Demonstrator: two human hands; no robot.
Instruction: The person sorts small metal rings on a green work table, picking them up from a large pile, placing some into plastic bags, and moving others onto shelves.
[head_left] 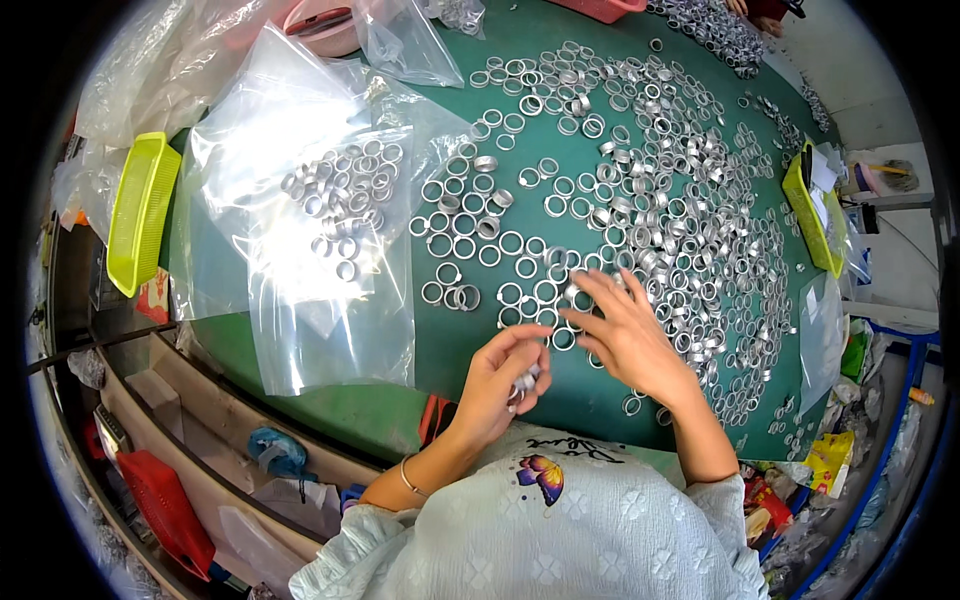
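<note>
a person's left hand (500,382), fingers curled round metal rings (522,384), right hand (640,342) with fingers spread over loose rings (690,235) crowding the green tabletop (450,340), clear plastic bag (330,335) carrying another ring cluster (368,180), lime-green basket (140,215) farther left

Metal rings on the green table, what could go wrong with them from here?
The metal rings in the left hand could slip out. Loose rings beside the right hand might get knocked and scatter. Rings lying among the clear plastic bags could shift if a bag is tugged.
</note>
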